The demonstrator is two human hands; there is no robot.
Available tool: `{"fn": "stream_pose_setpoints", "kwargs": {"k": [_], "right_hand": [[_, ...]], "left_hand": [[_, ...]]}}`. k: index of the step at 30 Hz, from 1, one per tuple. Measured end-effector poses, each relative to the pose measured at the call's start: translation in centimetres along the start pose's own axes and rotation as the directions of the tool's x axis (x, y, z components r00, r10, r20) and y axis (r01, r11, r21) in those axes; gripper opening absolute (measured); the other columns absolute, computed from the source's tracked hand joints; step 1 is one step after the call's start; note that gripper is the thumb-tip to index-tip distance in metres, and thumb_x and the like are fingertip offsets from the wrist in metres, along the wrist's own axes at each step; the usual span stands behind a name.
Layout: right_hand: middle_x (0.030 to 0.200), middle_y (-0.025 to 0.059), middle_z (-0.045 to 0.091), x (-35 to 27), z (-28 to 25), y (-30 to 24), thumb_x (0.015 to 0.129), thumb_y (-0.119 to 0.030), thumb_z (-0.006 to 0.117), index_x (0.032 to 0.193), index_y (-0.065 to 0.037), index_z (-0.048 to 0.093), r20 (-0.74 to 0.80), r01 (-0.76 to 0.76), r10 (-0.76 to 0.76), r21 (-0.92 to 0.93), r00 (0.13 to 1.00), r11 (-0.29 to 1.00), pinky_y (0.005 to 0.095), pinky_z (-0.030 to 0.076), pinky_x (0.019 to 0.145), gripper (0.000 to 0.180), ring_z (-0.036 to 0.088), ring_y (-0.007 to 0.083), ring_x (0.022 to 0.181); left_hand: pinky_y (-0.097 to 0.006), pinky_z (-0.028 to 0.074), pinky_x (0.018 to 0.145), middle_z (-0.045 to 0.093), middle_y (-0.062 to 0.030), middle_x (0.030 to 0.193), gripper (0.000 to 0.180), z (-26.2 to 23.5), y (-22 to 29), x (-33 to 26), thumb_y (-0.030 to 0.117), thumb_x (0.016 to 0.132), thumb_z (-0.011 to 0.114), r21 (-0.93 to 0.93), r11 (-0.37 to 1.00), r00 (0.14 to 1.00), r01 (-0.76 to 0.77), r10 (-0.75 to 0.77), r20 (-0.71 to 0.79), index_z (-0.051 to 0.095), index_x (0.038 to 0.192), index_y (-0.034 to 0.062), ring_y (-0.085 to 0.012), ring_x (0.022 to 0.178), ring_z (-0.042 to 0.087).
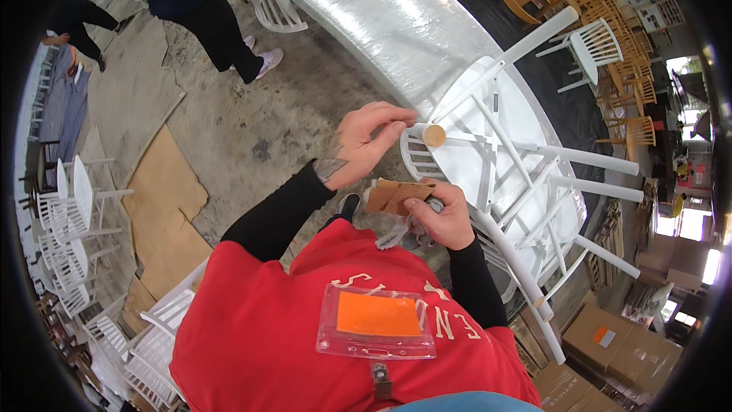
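White chairs (496,118) lie upside down on a plastic-covered table, legs sticking up. One leg has a round bare-wood end (435,135). Beside that end is my left hand (364,141), its thumb and forefinger brought together in a pinch. Whether something small sits between the fingertips is hidden. My right hand (450,220), lower and nearer my body, grips a folded brown piece of cardboard (398,197) between thumb and fingers. Wispy greyish-white material (395,235) hangs below the same hand; I cannot make out what it is.
The long table (358,4) wrapped in clear film runs toward the far side. A person in dark trousers (221,38) stands far left. White chairs (76,206) stand at left near brown sheets (164,191). Wooden chairs (637,133) and cardboard boxes (621,339) are at right.
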State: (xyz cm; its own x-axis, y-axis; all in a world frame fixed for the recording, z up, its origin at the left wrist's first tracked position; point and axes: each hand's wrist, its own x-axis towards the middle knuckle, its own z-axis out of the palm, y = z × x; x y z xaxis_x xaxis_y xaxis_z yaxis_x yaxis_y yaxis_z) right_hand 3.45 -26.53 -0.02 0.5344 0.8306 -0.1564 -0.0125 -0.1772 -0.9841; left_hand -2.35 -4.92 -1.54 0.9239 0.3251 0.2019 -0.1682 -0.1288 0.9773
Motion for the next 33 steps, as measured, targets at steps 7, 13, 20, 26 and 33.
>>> {"fn": "stream_pose_setpoints", "kwargs": {"k": [7, 13, 20, 26, 33], "right_hand": [[0.068, -0.0009, 0.064, -1.3, -0.2, 1.8, 0.094, -0.013, 0.069, 0.094, 0.000, 0.071, -0.042, -0.128, 0.130, 0.049, 0.991, 0.991, 0.0221, 0.043, 0.047, 0.013, 0.058, 0.0053, 0.054], [0.076, -0.0007, 0.066, -2.0, -0.9, 2.8, 0.094, -0.011, 0.070, 0.098, 0.001, 0.071, -0.037, -0.161, 0.165, 0.096, 0.986, 0.982, 0.0226, 0.045, 0.055, 0.013, 0.058, 0.0047, 0.062], [0.076, -0.0017, 0.064, -2.1, -1.2, 3.1, 0.094, -0.013, 0.071, 0.097, 0.001, 0.071, -0.044, -0.138, 0.143, 0.106, 0.989, 0.985, 0.0230, 0.044, 0.054, 0.014, 0.057, 0.0040, 0.062], [0.074, -0.0021, 0.063, -2.0, -1.0, 2.8, 0.094, -0.013, 0.071, 0.095, 0.001, 0.070, -0.041, -0.136, 0.141, 0.095, 0.989, 0.986, 0.0230, 0.044, 0.053, 0.014, 0.057, 0.0038, 0.061], [0.068, -0.0015, 0.062, -1.9, -0.8, 2.9, 0.095, -0.014, 0.070, 0.095, 0.000, 0.069, -0.034, -0.186, 0.194, 0.164, 0.980, 0.969, 0.0217, 0.043, 0.049, 0.014, 0.056, 0.0038, 0.055]], "left_hand": [[-0.041, 0.043, 0.101, 0.067, -0.0052, 0.092, 0.015, -0.5, 0.8, 3.6, 0.011, 0.088, 0.069, 0.404, 0.793, 0.889, -0.456, 0.391, 0.237, 0.071, 0.103, 0.0087, -0.0237, 0.100, 0.062], [-0.047, 0.035, 0.113, 0.067, 0.0003, 0.091, 0.006, -1.3, 1.1, 4.5, 0.015, 0.087, 0.071, 0.526, 0.660, 0.844, -0.537, 0.421, 0.333, 0.070, 0.093, 0.0125, -0.0189, 0.103, 0.062], [-0.052, 0.030, 0.117, 0.067, 0.0023, 0.089, 0.006, -1.6, 2.1, 5.4, 0.018, 0.085, 0.073, 0.537, 0.602, 0.806, -0.591, 0.414, 0.423, 0.069, 0.089, 0.0143, -0.0170, 0.104, 0.061], [-0.054, 0.027, 0.120, 0.066, 0.0018, 0.088, 0.013, -1.8, 2.8, 5.9, 0.017, 0.076, 0.075, 0.572, 0.464, 0.736, -0.677, 0.455, 0.502, 0.067, 0.085, 0.0126, -0.0185, 0.103, 0.062], [-0.054, 0.040, 0.112, 0.067, -0.0020, 0.088, 0.012, -1.2, 5.2, 3.4, 0.010, 0.075, 0.072, 0.526, 0.341, 0.561, -0.779, 0.754, 0.341, 0.062, 0.081, 0.0089, -0.0200, 0.098, 0.066]]}}
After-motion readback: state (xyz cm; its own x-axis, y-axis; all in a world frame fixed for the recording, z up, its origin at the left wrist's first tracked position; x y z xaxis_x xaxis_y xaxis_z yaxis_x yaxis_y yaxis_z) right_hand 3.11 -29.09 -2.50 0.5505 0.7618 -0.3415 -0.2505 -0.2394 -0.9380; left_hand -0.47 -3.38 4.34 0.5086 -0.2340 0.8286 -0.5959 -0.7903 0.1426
